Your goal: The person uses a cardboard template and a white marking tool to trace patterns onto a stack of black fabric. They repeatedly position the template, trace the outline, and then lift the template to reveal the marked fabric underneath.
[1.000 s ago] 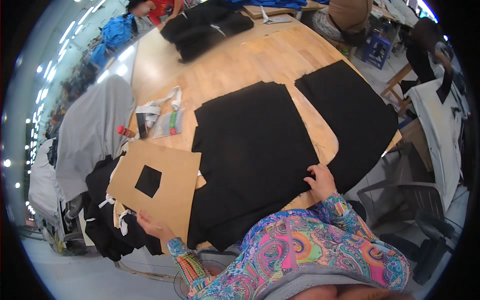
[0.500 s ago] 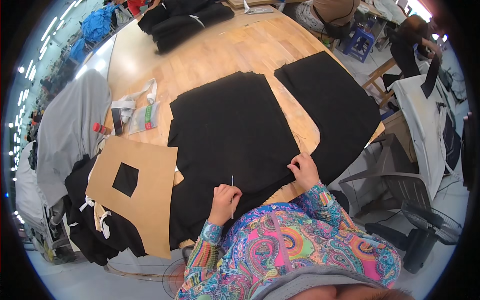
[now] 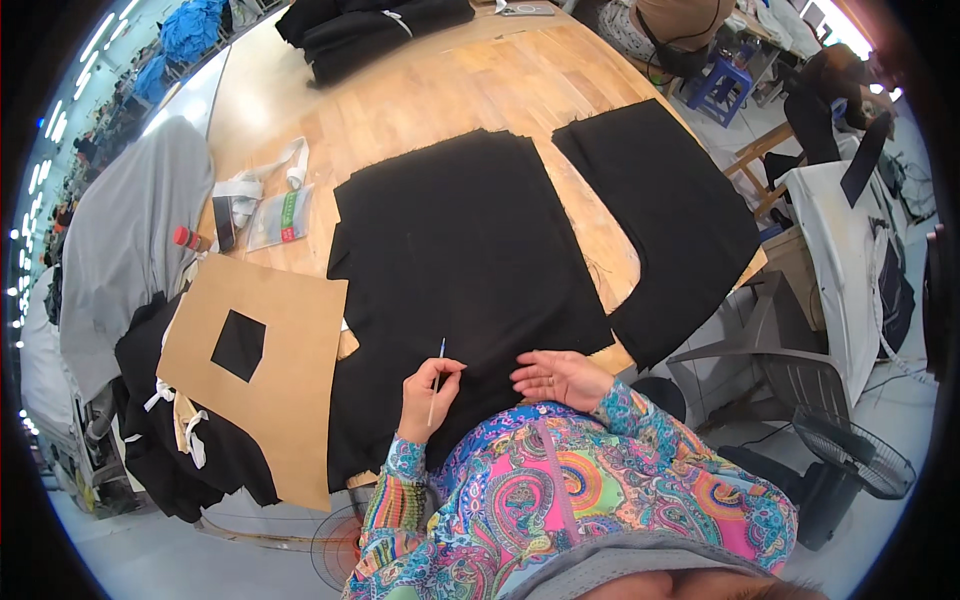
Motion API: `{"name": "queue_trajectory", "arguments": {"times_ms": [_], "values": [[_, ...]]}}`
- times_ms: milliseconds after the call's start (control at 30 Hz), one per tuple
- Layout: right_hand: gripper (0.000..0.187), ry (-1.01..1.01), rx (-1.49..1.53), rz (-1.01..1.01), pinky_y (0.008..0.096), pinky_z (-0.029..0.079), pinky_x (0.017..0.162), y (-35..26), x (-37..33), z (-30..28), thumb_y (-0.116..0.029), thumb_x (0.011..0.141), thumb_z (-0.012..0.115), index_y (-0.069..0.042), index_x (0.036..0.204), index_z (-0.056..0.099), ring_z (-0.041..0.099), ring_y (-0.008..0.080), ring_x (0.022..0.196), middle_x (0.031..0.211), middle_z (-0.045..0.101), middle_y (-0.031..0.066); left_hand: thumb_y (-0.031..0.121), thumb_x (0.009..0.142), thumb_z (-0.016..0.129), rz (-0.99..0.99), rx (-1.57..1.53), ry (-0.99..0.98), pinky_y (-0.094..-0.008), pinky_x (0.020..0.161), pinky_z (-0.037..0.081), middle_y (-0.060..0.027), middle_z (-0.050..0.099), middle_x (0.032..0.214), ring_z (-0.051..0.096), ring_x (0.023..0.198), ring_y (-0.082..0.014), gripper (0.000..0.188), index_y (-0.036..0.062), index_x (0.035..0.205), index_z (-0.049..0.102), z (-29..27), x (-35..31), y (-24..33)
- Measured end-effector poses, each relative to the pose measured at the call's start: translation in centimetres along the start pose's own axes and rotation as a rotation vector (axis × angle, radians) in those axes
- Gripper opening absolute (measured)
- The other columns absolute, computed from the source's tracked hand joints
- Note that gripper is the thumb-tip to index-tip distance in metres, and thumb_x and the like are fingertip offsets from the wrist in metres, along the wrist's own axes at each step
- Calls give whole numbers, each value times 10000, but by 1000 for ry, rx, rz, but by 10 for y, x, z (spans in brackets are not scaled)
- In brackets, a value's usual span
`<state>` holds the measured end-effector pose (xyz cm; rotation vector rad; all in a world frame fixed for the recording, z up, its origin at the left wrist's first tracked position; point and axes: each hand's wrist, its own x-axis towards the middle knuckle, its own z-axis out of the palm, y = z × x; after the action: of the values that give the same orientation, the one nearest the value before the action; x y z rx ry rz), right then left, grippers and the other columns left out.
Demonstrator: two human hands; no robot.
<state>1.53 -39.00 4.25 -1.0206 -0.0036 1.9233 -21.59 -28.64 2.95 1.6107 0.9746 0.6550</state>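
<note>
A large stack of black cut fabric (image 3: 455, 240) lies on the table in front of me. Over its near part, my left hand (image 3: 428, 395) pinches a slim white pen (image 3: 437, 365) with a bluish tip pointing away from me. My right hand (image 3: 565, 378) is at the fabric's near edge with fingers apart, turned partly palm up and holding nothing. A second black fabric piece (image 3: 665, 220) with a curved edge lies to the right. Left of the stack, a brown card pattern (image 3: 290, 330) with a cut-out window overlaps the fabric's edge.
On the wooden table (image 3: 480, 80) lie a dark fabric bundle (image 3: 370, 40), a plastic bag (image 3: 280, 218), white tape (image 3: 298, 165) and a red-capped bottle (image 3: 188, 238). Black cloth (image 3: 170, 440) hangs at the left. A grey chair (image 3: 790, 345) and fan (image 3: 850, 465) stand at the right.
My right hand has let go of the stack's right edge, moved left and opened. My left hand has shifted slightly left and up with the pen.
</note>
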Motion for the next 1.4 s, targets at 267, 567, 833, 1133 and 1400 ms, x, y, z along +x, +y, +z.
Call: {"name": "queue_trajectory", "arguments": {"times_ms": [267,567,833,1133,1400], "values": [[398,41,364,-155,410,472,933,-9,21,-7,-306,889,604,-17,1143,503,565,288,1058,1111,567,156,-33,791,597,131,10,34,-241,629,464,-48,613,793,595,689,-121,124,24,896,632,-3,-4,2],[279,-141,432,-30,401,487,908,-12,38,21,-263,917,559,0,1008,576,591,264,993,1039,605,155,-58,806,556,239,14,108,-263,718,473,-96,634,895,606,789,-165,83,10,852,569,1,-9,11],[404,-121,386,-61,430,397,985,-21,49,59,-324,916,551,-54,1211,493,521,279,1103,1170,564,107,-38,814,603,298,-27,117,-265,713,474,-99,633,909,600,774,-155,77,14,857,567,0,-7,23],[288,19,310,-508,399,448,953,-48,18,48,-84,885,549,-26,1167,539,571,227,1087,1156,603,91,-63,663,623,476,555,301,-380,701,458,-99,610,870,560,807,-284,200,40,796,515,-4,-3,5],[417,-148,41,-1061,423,452,942,-99,-112,57,58,787,554,-30,1191,499,555,280,1091,1174,563,110,-100,799,562,456,-67,399,-263,640,469,-162,641,952,585,729,-166,208,65,826,438,-47,22,92]]}}
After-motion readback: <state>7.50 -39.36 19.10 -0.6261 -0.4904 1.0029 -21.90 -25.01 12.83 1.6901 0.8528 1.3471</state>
